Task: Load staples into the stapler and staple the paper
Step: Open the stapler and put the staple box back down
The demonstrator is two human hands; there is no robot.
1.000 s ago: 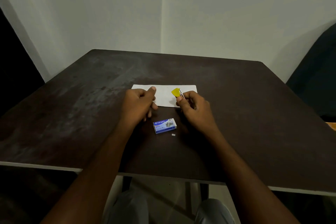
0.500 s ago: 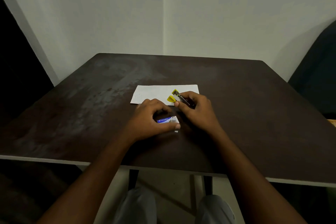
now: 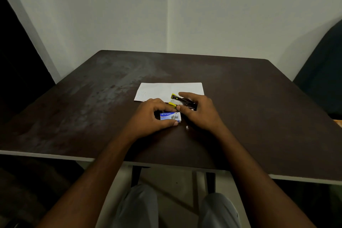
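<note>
A small yellow and metal stapler [image 3: 180,101] is swung open at the near edge of the white paper [image 3: 166,89]. My right hand [image 3: 199,112] grips it from the right, thumb and fingers around its body. A blue and white staple box [image 3: 170,116] lies on the table just in front of the stapler. My left hand [image 3: 149,117] curls around the box, thumb along its near side and fingers over its far side. A tiny white scrap [image 3: 187,127] lies on the table just right of the box.
The dark brown table [image 3: 259,116] has a pale front edge close to my body. White walls meet in a corner behind it. A dark chair back [image 3: 325,72] rises at the right. My knees show under the table.
My left hand moved from the paper down onto the staple box and closed around it. My right hand lowered the stapler toward the table, its yellow top now swung open.
</note>
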